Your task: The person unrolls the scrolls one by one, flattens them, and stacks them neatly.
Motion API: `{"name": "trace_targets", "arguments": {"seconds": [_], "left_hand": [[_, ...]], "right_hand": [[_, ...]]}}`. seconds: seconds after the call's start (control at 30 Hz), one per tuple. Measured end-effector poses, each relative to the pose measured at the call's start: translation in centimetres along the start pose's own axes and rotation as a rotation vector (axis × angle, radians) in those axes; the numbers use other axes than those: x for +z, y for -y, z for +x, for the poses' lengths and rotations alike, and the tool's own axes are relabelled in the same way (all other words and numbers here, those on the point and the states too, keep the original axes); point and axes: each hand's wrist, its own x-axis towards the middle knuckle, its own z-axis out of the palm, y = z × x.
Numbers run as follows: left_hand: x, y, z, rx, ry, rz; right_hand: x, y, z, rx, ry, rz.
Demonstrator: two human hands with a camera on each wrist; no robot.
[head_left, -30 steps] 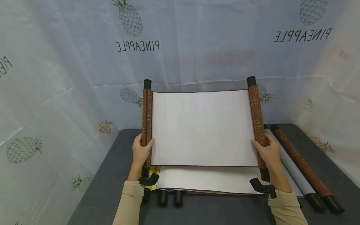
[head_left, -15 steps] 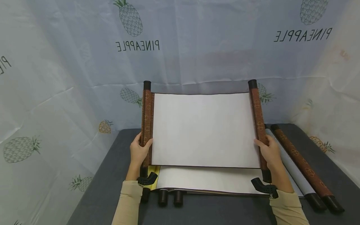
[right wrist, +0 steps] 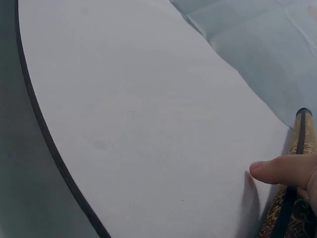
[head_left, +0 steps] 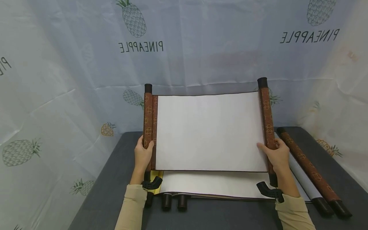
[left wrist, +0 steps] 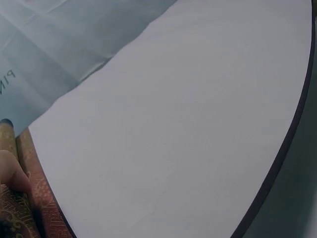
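A hanging scroll (head_left: 208, 132) with a blank white face is stretched between both hands, raised above the table. My left hand (head_left: 143, 156) grips its left roller (head_left: 148, 118), brown patterned with a black end cap; the thumb lies over the front. My right hand (head_left: 277, 156) grips the matching right roller (head_left: 267, 116), the thumb extended over the white sheet. In the left wrist view the thumb (left wrist: 12, 173) presses on the brown brocade. The right wrist view shows the thumb (right wrist: 282, 169) over the paper's edge beside the roller. Fingers behind the rollers are hidden.
Another white sheet (head_left: 212, 182) lies under the raised scroll, with a yellow strip (head_left: 156, 183) at its left and dark roller ends (head_left: 182, 203) at the front. On the right lie a brown roller (head_left: 313, 172) and a pale rolled scroll (head_left: 304, 179) on the dark table (head_left: 100, 195).
The right roller has shifted slightly right and its top has risen. At the left, the roller has turned and moved slightly left, showing more of the brown strip beside the sheet. Both hands keep their grip.
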Motion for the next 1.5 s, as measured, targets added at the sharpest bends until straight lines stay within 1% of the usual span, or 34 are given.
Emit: {"name": "trace_targets", "arguments": {"seconds": [0.13, 0.2, 0.33, 0.5, 0.7, 0.87, 1.13, 1.37, 1.5], "left_hand": [[0.1, 0.2, 0.0, 0.042, -0.055, 0.015], [0.1, 0.2, 0.0, 0.058, -0.072, 0.025], [-0.1, 0.1, 0.0, 0.055, -0.072, 0.032], [-0.4, 0.1, 0.1, 0.043, -0.065, 0.005], [-0.6, 0.1, 0.2, 0.067, -0.091, 0.013], [-0.8, 0.3, 0.3, 0.100, -0.118, 0.003], [-1.2, 0.7, 0.5, 0.169, -0.147, -0.002], [-1.6, 0.6, 0.5, 0.202, -0.161, -0.004], [-1.7, 0.8, 0.5, 0.196, -0.168, 0.005]], "right_hand": [[-0.1, 0.0, 0.0, -0.025, -0.003, 0.023], [-0.1, 0.0, 0.0, -0.029, -0.017, 0.004], [-0.1, 0.0, 0.0, -0.034, -0.034, -0.032], [-0.2, -0.1, 0.1, -0.048, -0.034, -0.049], [-0.2, -0.1, 0.1, -0.066, -0.057, -0.080], [-0.2, 0.0, 0.1, -0.062, -0.047, -0.087], [-0.4, 0.2, 0.0, -0.034, 0.002, -0.082], [-0.8, 0.1, 0.0, -0.078, 0.011, -0.101], [-0.7, 0.0, -0.1, -0.079, 0.040, -0.115]]}}
